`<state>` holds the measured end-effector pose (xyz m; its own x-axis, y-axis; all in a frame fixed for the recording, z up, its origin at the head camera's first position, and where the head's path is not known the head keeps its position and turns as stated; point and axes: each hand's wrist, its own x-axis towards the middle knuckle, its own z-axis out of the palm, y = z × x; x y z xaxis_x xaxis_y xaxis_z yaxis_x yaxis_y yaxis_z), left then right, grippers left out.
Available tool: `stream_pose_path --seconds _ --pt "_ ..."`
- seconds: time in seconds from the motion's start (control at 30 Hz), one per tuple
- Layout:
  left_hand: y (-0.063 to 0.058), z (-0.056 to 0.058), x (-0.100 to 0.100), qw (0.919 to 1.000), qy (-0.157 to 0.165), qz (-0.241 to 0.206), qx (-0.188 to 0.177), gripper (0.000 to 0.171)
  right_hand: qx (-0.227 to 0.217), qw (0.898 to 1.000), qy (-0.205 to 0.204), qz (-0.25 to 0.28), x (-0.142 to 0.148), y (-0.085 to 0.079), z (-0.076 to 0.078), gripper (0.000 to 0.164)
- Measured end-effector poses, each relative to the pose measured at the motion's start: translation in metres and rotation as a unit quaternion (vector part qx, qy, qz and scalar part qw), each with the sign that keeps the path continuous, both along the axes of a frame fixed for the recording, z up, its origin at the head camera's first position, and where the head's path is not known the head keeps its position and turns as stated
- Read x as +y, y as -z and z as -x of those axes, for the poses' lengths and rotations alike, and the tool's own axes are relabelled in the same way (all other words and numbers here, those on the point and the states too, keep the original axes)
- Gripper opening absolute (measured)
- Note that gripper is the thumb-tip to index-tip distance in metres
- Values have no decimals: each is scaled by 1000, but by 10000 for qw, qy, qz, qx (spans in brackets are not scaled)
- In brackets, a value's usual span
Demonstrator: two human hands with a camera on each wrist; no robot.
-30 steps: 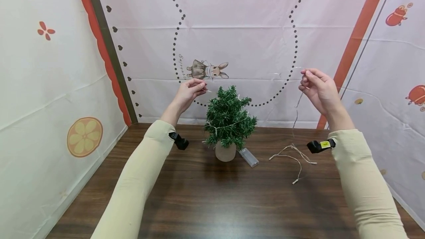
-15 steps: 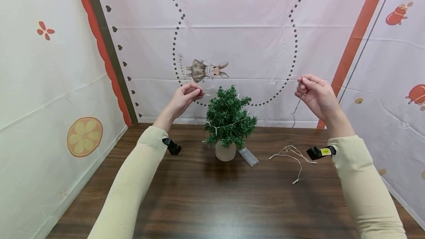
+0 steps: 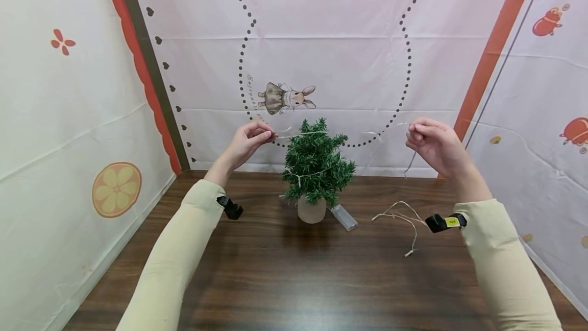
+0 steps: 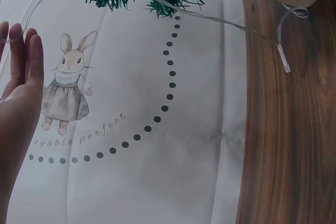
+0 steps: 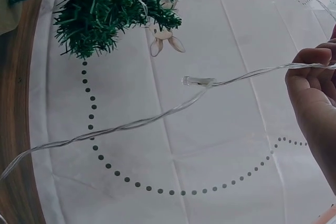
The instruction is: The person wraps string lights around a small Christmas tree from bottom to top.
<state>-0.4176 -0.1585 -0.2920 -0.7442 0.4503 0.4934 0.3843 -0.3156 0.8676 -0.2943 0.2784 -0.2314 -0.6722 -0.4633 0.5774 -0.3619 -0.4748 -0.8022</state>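
Observation:
A small green artificial Christmas tree (image 3: 317, 162) stands upright in a pale round base (image 3: 312, 211). One turn of a clear-wired fairy light string (image 5: 131, 124) crosses the tree's lower front. To the left of the treetop, my left hand (image 3: 245, 142) pinches the string between thumb and fingers. My right hand (image 3: 434, 142) grips another stretch of it, out to the right at about the same height. Between the hands the string passes across the upper tree. From my right hand its loose tail hangs down toward the table, as the right wrist view also shows.
A clear battery box (image 3: 344, 218) lies on the wooden table (image 3: 294, 280) just right of the tree's base. The tail end of the lights (image 3: 415, 229) lies in loose loops further right. A printed cloth backdrop (image 3: 331, 55) rises behind the table.
Both hands have come down, the left also moving left. The string between them has dropped from above the treetop to the tree's upper part.

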Motion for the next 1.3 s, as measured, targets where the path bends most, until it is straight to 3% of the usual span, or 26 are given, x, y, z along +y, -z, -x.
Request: stream_pose_path --seconds 0.13,0.4,0.53,0.77,0.9,1.13,1.3 --pt "4 -3 -4 9998 64 180 72 17 42 10000 -28 19 0 6 -3 40" --pt "10 -5 -13 9992 113 317 224 23 125 9981 -581 136 -1 20 -2 45" --pt "10 -7 -17 9972 24 679 313 21 142 9980 -606 70 -1 24 -1 46" --pt "3 -20 -18 9831 -430 1692 548 13 228 9977 -607 -219 -2 30 -1 48" --pt "3 -24 -18 9734 -394 2119 774 13 326 9969 -655 -299 -3 34 -3 48" --pt "14 -15 -21 9715 -234 2173 917 14 491 9958 -709 -317 1 39 -6 54" --pt "12 -16 -20 9653 -190 2405 997 14 623 9936 -877 -356 6 43 -9 57"
